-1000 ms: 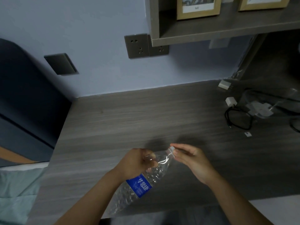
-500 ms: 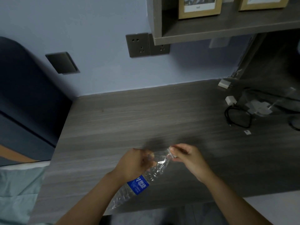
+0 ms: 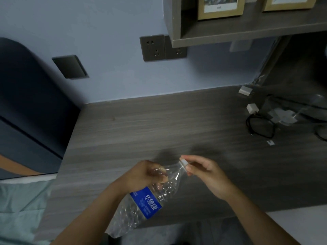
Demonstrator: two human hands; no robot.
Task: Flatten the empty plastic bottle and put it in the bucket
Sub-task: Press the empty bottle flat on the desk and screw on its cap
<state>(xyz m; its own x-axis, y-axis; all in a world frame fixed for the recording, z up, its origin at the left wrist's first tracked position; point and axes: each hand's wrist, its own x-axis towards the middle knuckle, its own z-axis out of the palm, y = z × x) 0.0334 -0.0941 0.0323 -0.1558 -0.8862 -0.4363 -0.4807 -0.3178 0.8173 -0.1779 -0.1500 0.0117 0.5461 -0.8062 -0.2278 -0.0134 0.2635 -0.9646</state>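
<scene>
A clear, crumpled plastic bottle with a blue label lies slanted over the front edge of the grey wooden desk, neck up to the right. My left hand grips the bottle's upper part just below the neck. My right hand pinches the white cap at the bottle's mouth between thumb and fingers. No bucket is in view.
A coiled black cable, white plugs and clear wrapping lie at the desk's right. Wall sockets and a shelf with framed pictures are above. A dark headboard and pale green bedding are on the left.
The bottle and both hands have barely shifted. My right hand's fingers have turned a little on the cap, and the bottle's body has swung slightly.
</scene>
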